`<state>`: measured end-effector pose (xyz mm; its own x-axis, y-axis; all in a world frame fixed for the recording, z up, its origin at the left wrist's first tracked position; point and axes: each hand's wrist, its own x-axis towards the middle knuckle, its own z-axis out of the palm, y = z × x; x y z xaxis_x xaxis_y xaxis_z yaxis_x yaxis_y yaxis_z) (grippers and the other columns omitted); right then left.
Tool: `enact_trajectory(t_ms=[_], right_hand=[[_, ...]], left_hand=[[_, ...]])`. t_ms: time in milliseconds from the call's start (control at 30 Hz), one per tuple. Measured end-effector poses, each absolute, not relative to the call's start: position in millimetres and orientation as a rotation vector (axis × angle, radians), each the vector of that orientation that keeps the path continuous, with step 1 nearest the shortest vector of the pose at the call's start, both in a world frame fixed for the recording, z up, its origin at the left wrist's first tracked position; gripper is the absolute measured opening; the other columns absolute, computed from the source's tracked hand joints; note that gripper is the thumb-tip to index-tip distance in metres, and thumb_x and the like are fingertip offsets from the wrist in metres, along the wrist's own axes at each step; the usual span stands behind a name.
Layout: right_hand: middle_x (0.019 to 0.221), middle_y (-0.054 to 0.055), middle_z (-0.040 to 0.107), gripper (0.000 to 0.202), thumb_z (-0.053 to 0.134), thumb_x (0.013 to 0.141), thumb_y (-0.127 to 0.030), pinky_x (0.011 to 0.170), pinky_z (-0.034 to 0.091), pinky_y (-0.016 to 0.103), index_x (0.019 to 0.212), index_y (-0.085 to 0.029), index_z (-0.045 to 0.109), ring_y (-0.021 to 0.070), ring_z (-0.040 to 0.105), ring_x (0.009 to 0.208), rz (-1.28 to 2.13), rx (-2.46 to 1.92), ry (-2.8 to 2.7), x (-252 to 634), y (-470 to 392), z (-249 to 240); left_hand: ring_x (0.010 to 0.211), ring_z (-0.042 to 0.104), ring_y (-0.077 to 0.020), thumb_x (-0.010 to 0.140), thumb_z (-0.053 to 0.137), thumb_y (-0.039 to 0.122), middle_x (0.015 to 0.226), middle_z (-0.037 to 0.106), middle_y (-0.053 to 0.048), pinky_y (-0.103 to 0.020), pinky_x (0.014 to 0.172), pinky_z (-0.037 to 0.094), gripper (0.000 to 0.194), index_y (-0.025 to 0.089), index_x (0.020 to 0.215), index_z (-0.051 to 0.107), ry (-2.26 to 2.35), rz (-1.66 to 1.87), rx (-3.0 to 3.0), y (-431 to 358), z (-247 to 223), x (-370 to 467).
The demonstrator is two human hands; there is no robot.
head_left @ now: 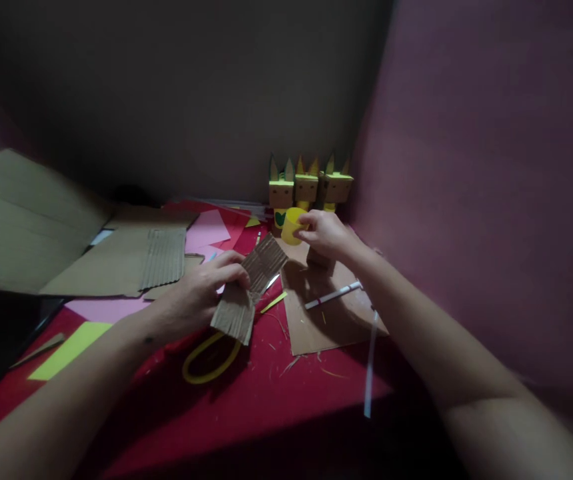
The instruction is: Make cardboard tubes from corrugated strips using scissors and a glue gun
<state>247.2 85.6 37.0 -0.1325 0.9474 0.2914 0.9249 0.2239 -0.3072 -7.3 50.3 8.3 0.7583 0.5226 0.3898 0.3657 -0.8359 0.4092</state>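
My left hand (221,280) is closed on a creased strip of corrugated cardboard (264,267), tilted over the table. Under the strip, the yellow handle loop of scissors (210,359) sticks out, and part of the blades shows beyond it. My right hand (327,233) pinches the edge of a short yellow tube (292,227), apparently paper. Just behind the tube stand three cardboard figures (281,195) with box heads and pointed ears; the leftmost has a green heart on its yellow body. A small brown cardboard piece (320,259) lies below my right hand, partly hidden.
A flat cardboard sheet (316,337) on the red tabletop (276,407) carries a white pen (333,295). A clear strip (370,373) hangs at the right. Pink paper (209,229), green paper (70,350) and larger cardboard (111,260) lie left; a pink wall (491,167) rises right.
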Motion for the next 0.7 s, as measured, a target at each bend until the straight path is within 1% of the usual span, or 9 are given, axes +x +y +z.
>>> enact_trajectory(t_ms=[133, 167, 233, 333, 367, 400, 500, 633, 700], right_hand=[[0.074, 0.007, 0.067, 0.006, 0.066, 0.076, -0.022, 0.067, 0.041, 0.030, 0.076, -0.018, 0.071, 0.0235, 0.062, 0.079, 0.095, -1.877, -2.040, 249, 117, 36], [0.074, 0.008, 0.068, 0.005, 0.070, 0.073, -0.022, 0.068, 0.042, 0.032, 0.076, -0.019, 0.072, 0.0251, 0.063, 0.080, 0.097, -1.896, -2.033, 250, 120, 36], [0.080, 0.009, 0.070, 0.012, 0.073, 0.070, -0.022, 0.073, 0.044, 0.035, 0.082, -0.020, 0.073, 0.0281, 0.063, 0.087, 0.072, -1.886, -2.011, 251, 118, 37], [0.105, 0.014, 0.067, 0.024, 0.062, 0.081, -0.022, 0.087, 0.043, 0.040, 0.104, -0.017, 0.068, 0.0291, 0.057, 0.106, -0.022, -1.780, -1.929, 246, 95, 40], [0.110, 0.013, 0.065, 0.026, 0.057, 0.086, -0.025, 0.089, 0.044, 0.039, 0.109, -0.017, 0.065, 0.0267, 0.056, 0.108, -0.025, -1.730, -1.907, 242, 84, 40], [0.110, 0.012, 0.065, 0.028, 0.053, 0.089, -0.029, 0.086, 0.046, 0.035, 0.113, -0.017, 0.061, 0.0225, 0.059, 0.104, 0.018, -1.652, -1.872, 236, 73, 38], [0.090, 0.009, 0.066, 0.034, 0.060, 0.084, -0.041, 0.062, 0.053, 0.028, 0.104, -0.013, 0.058, 0.0164, 0.064, 0.074, 0.817, -1.222, -1.477, 217, 41, 23], [0.068, 0.002, 0.063, 0.028, 0.073, 0.072, -0.031, 0.048, 0.050, 0.022, 0.090, -0.013, 0.062, 0.0101, 0.058, 0.051, 1.715, -0.933, -1.233, 198, 22, 0], [0.064, 0.000, 0.063, 0.027, 0.076, 0.067, -0.022, 0.043, 0.049, 0.020, 0.089, -0.013, 0.063, 0.0091, 0.055, 0.047, 1.902, -0.874, -1.137, 194, 22, -6]], left_hand=[[0.086, 0.054, -0.0170, 0.081, 0.064, 0.020, 0.098, 0.054, -0.005, -0.027, 0.072, 0.044, 0.005, 0.019, 0.084, 0.061, 0.671, 0.807, 2.524, 56, 1, -17], [0.087, 0.054, -0.0172, 0.081, 0.064, 0.021, 0.098, 0.054, -0.005, -0.028, 0.073, 0.044, 0.004, 0.019, 0.084, 0.062, 0.664, 0.824, 2.496, 56, 0, -19], [0.088, 0.056, -0.0177, 0.082, 0.063, 0.021, 0.099, 0.055, -0.006, -0.030, 0.075, 0.046, 0.005, 0.019, 0.086, 0.064, 0.649, 0.851, 2.440, 55, 0, -20], [0.088, 0.058, -0.0175, 0.083, 0.061, 0.021, 0.099, 0.057, -0.006, -0.030, 0.076, 0.048, 0.006, 0.019, 0.088, 0.065, 0.629, 0.884, 2.370, 50, 5, -19], [0.089, 0.058, -0.0173, 0.083, 0.062, 0.020, 0.099, 0.057, -0.006, -0.029, 0.076, 0.048, 0.006, 0.019, 0.088, 0.065, 0.627, 0.902, 2.352, 47, 8, -18], [0.089, 0.059, -0.0173, 0.082, 0.063, 0.019, 0.098, 0.058, -0.006, -0.028, 0.076, 0.049, 0.007, 0.019, 0.088, 0.066, 0.633, 0.931, 2.330, 45, 11, -16], [0.093, 0.059, -0.0181, 0.080, 0.064, 0.018, 0.102, 0.058, -0.006, -0.029, 0.080, 0.050, 0.010, 0.019, 0.089, 0.066, 0.672, 1.061, 2.211, 37, 14, -12], [0.104, 0.057, -0.0217, 0.077, 0.069, 0.018, 0.112, 0.054, -0.008, -0.034, 0.087, 0.050, 0.016, 0.020, 0.092, 0.065, 0.674, 1.139, 2.110, 33, 5, -9], [0.111, 0.054, -0.0235, 0.077, 0.069, 0.017, 0.117, 0.053, -0.008, -0.039, 0.092, 0.048, 0.020, 0.022, 0.097, 0.067, 0.667, 1.139, 2.153, 34, -1, -8]])
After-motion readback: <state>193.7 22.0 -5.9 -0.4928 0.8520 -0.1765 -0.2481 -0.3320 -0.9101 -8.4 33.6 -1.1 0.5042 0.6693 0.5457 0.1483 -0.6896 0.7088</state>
